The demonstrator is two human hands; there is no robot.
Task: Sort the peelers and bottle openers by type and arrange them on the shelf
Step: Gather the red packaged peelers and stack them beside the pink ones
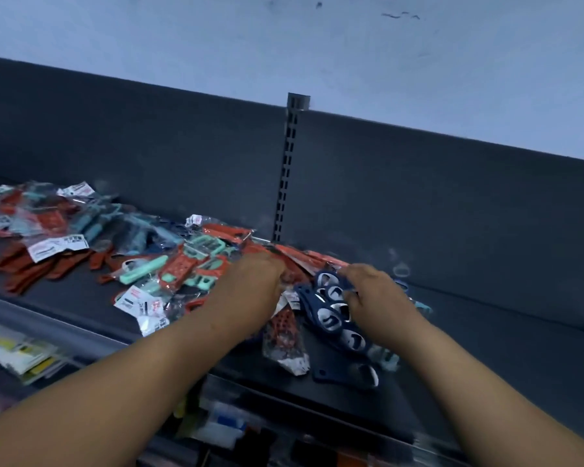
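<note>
A dark shelf (486, 332) carries a jumbled heap of packaged peelers and bottle openers (115, 251) in red, mint and blue, spread from far left to the middle. My left hand (250, 291) presses down on red packaged pieces (304, 261) at the heap's right end, fingers curled over them. My right hand (378, 298) lies on a stack of dark blue bottle openers (331, 311) near the shelf's front edge, its fingers closed around the top ones. A red packaged peeler (284, 338) lies between my wrists.
A slotted upright (289, 170) divides the dark back panel. The right half of the shelf holds only a few small pieces (402, 271). Below the front edge, a lower shelf shows packaged goods (17, 352).
</note>
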